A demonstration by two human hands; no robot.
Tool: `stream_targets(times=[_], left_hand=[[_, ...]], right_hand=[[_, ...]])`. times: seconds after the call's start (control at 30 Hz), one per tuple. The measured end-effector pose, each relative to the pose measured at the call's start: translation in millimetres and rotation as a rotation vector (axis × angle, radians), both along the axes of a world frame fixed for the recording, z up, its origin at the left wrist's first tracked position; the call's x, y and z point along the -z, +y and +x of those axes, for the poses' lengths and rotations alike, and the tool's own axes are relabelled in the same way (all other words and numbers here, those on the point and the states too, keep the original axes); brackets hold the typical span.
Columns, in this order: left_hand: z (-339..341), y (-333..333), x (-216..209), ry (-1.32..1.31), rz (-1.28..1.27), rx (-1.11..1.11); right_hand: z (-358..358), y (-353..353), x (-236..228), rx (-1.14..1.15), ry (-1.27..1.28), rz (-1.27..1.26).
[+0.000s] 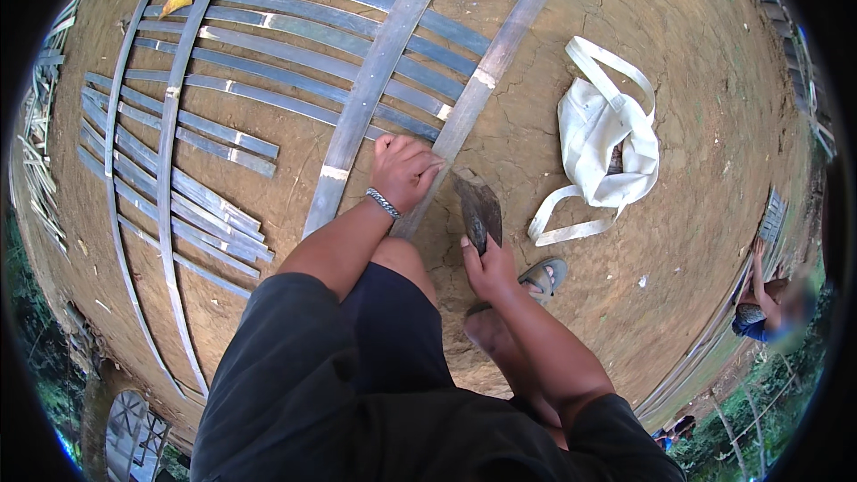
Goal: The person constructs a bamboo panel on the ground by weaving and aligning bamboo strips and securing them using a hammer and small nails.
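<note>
A lattice of long, grey-brown bamboo slats lies on the bare earth before me. On the long bamboo slat (469, 94) at the lattice's right side, my left hand (403, 170) is closed, its fingers curled over the slat. The underside of that grip is hidden. My right hand (489, 270) is wrapped round the lower end of a dark, rough wooden block (479, 201). The block's broad upper end points toward the left hand, a short gap away from it. Thinner cross slats (312, 54) run leftward from the long one, weaving over and under other long strips.
A white cloth bag (594, 129) with loose straps lies on the ground to the right. Shorter loose slats (192, 205) fan out at the left. A yellow leaf (176, 4) rests on the lattice. Another person (763, 303) is at the far right, beside more strips.
</note>
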State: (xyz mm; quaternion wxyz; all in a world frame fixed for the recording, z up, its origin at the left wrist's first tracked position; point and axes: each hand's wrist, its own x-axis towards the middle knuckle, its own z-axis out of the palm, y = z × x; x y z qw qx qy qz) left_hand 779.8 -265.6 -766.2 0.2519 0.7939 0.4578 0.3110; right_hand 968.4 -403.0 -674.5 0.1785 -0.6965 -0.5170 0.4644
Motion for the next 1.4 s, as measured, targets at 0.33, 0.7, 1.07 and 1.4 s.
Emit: stream_targets(times=[0.33,0.7,1.07,1.4], left_hand=[[-3,-3,5,0.015,0.007,0.012],[-4,-4,7,0.05,-0.011,0.019],[-3,-6,11,0.071,-0.022,0.01],[-28,18,-61,0.78,-0.407,-0.141]], right_hand=[[-3,7,30,-0.027,-0.004,0.071],[-3,13,27,-0.089,-0.028,-0.001],[-1,14,26,-0.013,0.031,0.027],[4,7,14,-0.05,-0.022,0.174]])
